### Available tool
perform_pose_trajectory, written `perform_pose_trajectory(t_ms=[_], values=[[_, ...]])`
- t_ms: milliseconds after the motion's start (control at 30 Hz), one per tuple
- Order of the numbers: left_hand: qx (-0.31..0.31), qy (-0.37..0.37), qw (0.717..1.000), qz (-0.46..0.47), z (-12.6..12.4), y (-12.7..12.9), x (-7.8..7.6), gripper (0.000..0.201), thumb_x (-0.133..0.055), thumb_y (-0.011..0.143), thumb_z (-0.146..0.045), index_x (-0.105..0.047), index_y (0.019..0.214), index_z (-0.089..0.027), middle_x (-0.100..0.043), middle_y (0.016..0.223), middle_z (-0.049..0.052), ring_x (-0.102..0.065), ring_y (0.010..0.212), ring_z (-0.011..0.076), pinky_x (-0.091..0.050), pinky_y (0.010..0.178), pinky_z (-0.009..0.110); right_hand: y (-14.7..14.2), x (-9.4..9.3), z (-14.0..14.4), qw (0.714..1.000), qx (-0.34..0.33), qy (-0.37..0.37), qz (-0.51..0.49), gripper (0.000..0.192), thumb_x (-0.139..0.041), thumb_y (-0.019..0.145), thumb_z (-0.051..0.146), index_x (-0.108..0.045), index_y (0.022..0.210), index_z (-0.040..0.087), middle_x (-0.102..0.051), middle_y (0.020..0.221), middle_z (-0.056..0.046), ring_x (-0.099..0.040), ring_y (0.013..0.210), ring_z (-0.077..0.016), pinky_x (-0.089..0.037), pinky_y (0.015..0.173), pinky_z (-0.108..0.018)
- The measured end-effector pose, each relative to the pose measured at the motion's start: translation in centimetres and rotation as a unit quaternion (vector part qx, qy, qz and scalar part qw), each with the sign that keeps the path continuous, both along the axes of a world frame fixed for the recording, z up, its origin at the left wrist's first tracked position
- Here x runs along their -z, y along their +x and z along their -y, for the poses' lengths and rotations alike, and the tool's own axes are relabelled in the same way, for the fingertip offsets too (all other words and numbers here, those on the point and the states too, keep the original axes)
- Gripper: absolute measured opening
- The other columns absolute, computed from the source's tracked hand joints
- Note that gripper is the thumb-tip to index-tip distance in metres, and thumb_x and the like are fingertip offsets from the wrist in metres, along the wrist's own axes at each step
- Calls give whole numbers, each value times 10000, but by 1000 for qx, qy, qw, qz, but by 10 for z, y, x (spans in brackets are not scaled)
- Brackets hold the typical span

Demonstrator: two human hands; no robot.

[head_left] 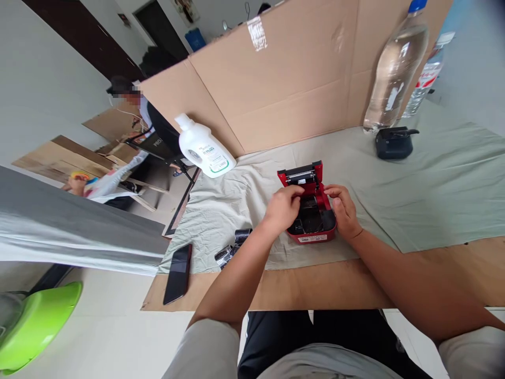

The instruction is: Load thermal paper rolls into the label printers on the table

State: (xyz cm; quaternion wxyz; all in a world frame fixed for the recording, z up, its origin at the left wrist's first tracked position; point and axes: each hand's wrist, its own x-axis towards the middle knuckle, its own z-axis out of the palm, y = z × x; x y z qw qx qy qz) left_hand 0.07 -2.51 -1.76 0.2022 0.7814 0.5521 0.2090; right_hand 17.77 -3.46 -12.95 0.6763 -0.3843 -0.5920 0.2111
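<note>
A small red and black printer [313,238] stands on the cloth with its lid [302,173] raised, showing a dark inner bay. At its left side, my left hand [282,208] reaches over the wall, fingers curled together near the lid's base; whatever lies between the fingertips is hidden. My right hand [344,210] rests against the printer's right wall, thumb and fingers apart and fairly straight. Beside my left forearm lie shiny dark rolls [224,256], partly covered by the arm.
A phone [177,273] lies at the table's front left. A white bottle [205,147] stands by the cardboard screen [292,79]. Back right are a large clear bottle [396,68], a smaller water bottle [426,79] and a black device [394,143]. Another person sits beyond the screen.
</note>
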Motion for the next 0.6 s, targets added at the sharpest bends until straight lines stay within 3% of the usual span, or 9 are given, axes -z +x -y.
perform_pose_trajectory(t_ms=[100, 200, 433, 533, 600], values=[[69, -46, 965, -249, -16, 28, -7, 378, -549, 865, -106, -666, 1219, -171, -698, 1231, 135, -632, 1185, 284, -492, 1019, 397, 1, -2, 1, 1000, 2, -6, 5, 347, -409, 984, 540, -615, 1040, 266, -628, 1119, -96, -582, 1108, -271, -486, 960, -498], [97, -68, 922, -369, -27, 46, -5, 359, -584, 839, -101, -691, 1182, -126, -702, 1200, 178, -635, 1177, 320, -518, 972, 402, 1, -4, 2, 1000, 6, -3, 11, 341, -414, 984, 533, -612, 1040, 261, -628, 1116, -101, -578, 1090, -266, -498, 932, -485], [99, -57, 927, -357, -32, 44, 7, 354, -642, 810, -179, -703, 1157, -146, -691, 1221, 144, -596, 1220, 319, -489, 1014, 388, 2, -3, 0, 1000, 5, 0, 25, 314, -410, 995, 500, -619, 1027, 268, -638, 1109, -95, -582, 1091, -269, -484, 948, -501], [97, -66, 949, -292, -34, 37, 10, 390, -650, 785, -169, -686, 1173, -181, -714, 1173, 111, -632, 1154, 292, -497, 984, 373, 3, -1, -1, 1000, 4, -2, 28, 318, -410, 994, 503, -622, 1030, 270, -640, 1107, -93, -585, 1096, -274, -478, 959, -511], [114, -83, 970, -199, -34, 27, 10, 403, -657, 757, -142, -678, 1158, -178, -715, 1168, 98, -649, 1106, 267, -497, 974, 363, 3, 0, -1, 1000, 3, -1, 28, 325, -414, 989, 514, -624, 1027, 269, -637, 1102, -93, -588, 1089, -274, -480, 958, -512]])
